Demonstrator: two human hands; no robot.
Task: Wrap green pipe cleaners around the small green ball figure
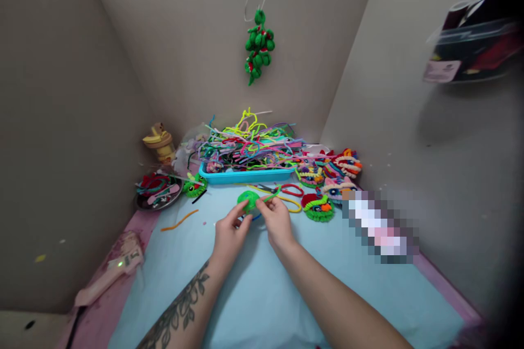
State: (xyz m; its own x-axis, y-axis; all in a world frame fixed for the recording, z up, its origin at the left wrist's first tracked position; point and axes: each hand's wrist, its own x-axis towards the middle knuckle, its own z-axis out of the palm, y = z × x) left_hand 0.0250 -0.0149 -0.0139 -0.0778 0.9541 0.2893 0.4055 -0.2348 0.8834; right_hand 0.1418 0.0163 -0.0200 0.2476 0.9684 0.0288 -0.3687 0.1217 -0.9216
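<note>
A light blue mat [262, 294] covers the table, walled in by three grey panels [184, 54]. At its far edge a blue tray [245, 176] carries one tangled heap of pipe cleaners [249, 144], too many to count. Right of the tray lies a cluster of finished fuzzy figures [331, 177], roughly five, though they overlap. One green figure [258, 46] hangs from a wire above. At the left stand one metal dish [158, 192] of scraps, one yellow toy [159, 143] and one small green figure [194, 185]; a glue gun [118, 268] lies nearer on the pink edge. One orange stem [179, 221] lies loose on the mat.

Both hands meet at the mat's middle, just this side of the tray. The green ball [248, 199] sits at their fingertips, ahead of both, touching each. The left hand [229, 234] pinches its near side, fingers closed on it. The right hand [278, 221] grips a green stem [271, 198] that runs rightward from the ball, so the stem's long axis lies across the view; the right is the nearer to it
</note>
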